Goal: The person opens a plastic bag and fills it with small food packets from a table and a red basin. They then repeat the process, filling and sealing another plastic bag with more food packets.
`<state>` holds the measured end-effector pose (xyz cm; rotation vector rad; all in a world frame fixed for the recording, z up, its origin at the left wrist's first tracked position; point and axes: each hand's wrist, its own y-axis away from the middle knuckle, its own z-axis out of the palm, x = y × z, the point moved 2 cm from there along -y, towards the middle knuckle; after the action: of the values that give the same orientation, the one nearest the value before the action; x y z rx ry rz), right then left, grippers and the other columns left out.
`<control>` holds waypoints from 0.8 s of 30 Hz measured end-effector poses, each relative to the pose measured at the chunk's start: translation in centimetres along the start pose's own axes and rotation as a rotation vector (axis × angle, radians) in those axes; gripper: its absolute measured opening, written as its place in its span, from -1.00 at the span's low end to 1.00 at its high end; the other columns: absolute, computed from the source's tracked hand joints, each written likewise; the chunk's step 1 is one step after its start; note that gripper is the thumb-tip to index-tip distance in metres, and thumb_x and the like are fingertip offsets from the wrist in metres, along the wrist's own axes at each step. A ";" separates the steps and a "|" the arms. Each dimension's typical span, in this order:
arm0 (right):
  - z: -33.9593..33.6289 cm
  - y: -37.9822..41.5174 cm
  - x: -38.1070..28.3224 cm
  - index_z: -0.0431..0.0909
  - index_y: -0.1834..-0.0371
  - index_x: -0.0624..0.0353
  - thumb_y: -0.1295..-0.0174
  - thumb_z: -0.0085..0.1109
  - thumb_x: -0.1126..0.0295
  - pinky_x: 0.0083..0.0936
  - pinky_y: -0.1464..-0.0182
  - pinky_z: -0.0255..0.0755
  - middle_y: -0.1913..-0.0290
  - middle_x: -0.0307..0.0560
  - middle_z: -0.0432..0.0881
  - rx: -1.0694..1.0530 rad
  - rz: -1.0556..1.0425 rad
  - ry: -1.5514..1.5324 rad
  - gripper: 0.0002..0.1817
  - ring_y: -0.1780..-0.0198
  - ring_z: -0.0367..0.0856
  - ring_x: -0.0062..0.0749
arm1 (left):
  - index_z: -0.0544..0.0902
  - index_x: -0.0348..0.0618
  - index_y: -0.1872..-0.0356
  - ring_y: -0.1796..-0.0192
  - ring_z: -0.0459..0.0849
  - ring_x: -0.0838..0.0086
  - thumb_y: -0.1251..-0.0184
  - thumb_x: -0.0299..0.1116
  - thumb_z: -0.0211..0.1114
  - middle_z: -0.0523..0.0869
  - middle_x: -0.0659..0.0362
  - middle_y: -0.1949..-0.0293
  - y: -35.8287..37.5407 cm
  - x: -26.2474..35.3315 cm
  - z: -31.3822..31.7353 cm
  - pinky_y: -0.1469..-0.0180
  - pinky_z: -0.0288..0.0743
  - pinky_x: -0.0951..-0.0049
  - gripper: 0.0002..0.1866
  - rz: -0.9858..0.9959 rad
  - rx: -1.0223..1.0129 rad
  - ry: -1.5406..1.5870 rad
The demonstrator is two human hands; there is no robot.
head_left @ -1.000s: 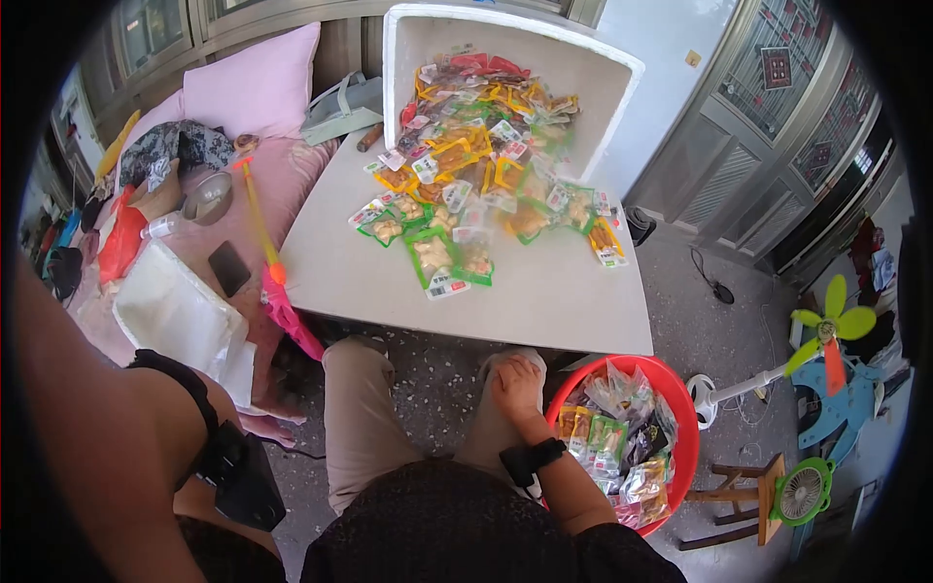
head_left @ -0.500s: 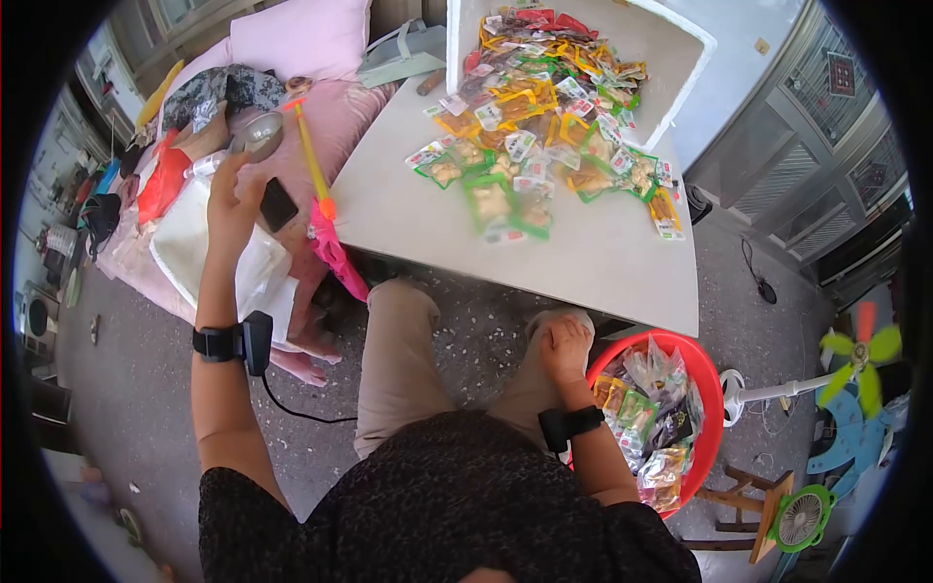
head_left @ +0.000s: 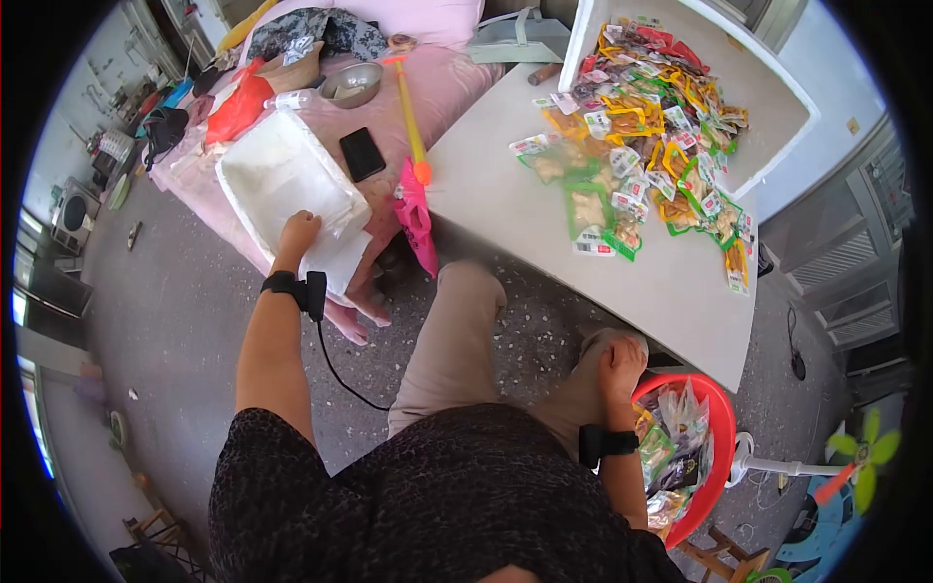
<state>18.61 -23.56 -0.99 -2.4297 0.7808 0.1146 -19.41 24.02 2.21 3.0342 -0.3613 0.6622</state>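
Observation:
My left hand [head_left: 301, 231] is at the near edge of a white foam box [head_left: 240, 185] on the pink-covered bed, its fingers curled over the edge. White sheeting [head_left: 337, 255] lies beside this hand at the box's near end. My right hand [head_left: 622, 365] rests on my knee with its fingers laid flat and holds nothing. Below it stands a red tub [head_left: 721, 476] holding several packets. On the table [head_left: 544, 228], a tipped white foam container [head_left: 777, 92] spills a heap of small snack packets [head_left: 632, 126] with yellow, green and red edges.
Beyond the foam box lie a black phone [head_left: 362, 154], a metal bowl [head_left: 354, 85] and a yellow stick [head_left: 411, 121] with orange ends. A bright pink bundle [head_left: 416, 223] hangs at the bed's edge. A fan [head_left: 861, 453] with green blades stands at right.
My left hand has come down from above the bed to the white foam box, its fingers curling. The view has swung left. My right hand stays on the knee.

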 end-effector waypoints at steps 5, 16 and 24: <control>0.1 0.0 0.0 0.47 0.48 0.10 0.18 0.03 0.42 -0.31 0.07 0.18 0.35 -0.10 0.54 -0.028 -0.003 0.006 -0.86 0.10 0.42 -0.24 | 0.52 -0.26 0.43 0.23 0.52 0.06 -0.02 -0.20 -0.01 0.56 -0.11 0.34 -1.0 -0.6 0.2 0.17 0.35 0.22 -0.70 0.033 -0.040 -0.061; -0.5 -0.4 -0.6 0.46 0.49 0.12 0.17 0.03 0.43 -0.29 0.11 0.20 0.34 -0.09 0.53 -0.031 -0.022 0.004 -0.88 0.12 0.42 -0.23 | 0.47 -0.26 0.15 0.06 0.46 0.10 0.01 -0.07 0.07 0.51 -0.14 0.17 -0.7 -1.3 -1.6 0.02 0.31 0.27 -0.52 -0.073 0.202 -0.134; 0.2 0.1 0.2 0.46 0.48 0.12 0.17 0.04 0.42 -0.28 0.11 0.20 0.34 -0.09 0.53 -0.012 -0.030 0.044 -0.87 0.12 0.42 -0.23 | 0.49 -0.20 0.18 0.06 0.46 0.10 -0.03 -0.17 0.01 0.52 -0.10 0.17 -2.7 -1.3 0.3 0.03 0.31 0.25 -0.62 -0.062 -0.022 -0.159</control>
<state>18.70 -23.64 -1.22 -2.4619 0.7650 0.0540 -19.77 26.95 1.49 3.0707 -0.2731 0.4122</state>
